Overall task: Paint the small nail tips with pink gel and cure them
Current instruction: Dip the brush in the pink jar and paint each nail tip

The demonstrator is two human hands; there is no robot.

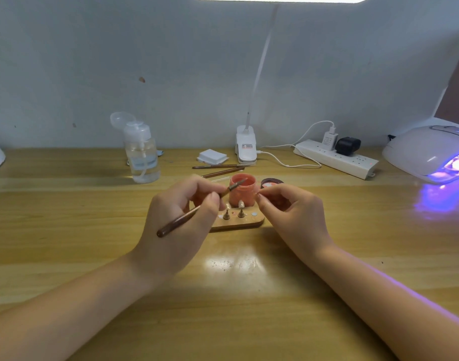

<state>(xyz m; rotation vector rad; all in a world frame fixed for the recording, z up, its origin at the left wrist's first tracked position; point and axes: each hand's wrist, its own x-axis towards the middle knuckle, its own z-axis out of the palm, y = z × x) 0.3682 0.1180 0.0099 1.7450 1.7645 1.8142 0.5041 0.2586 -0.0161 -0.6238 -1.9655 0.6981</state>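
My left hand [183, 217] grips a brown gel brush [197, 209], its bristle tip pointing up and right over the open pink gel jar [242, 190]. My right hand [292, 214] has its fingers curled with thumb and forefinger pinched together beside the jar; what they pinch is too small to tell. Between my hands lies a wooden nail-tip stand [239, 222] with two small metal pegs; a pale nail tip [241, 204] sits on the right peg. The jar's dark lid [271, 182] lies behind my right fingers. At the far right the curing lamp [429, 155] glows violet.
On the wooden desk: a clear pump bottle [142, 152] at back left, a stack of white wipes [212, 156], two spare brushes [220, 169], a clip lamp base [245, 147] and a white power strip [336, 157] with plugs and cables.
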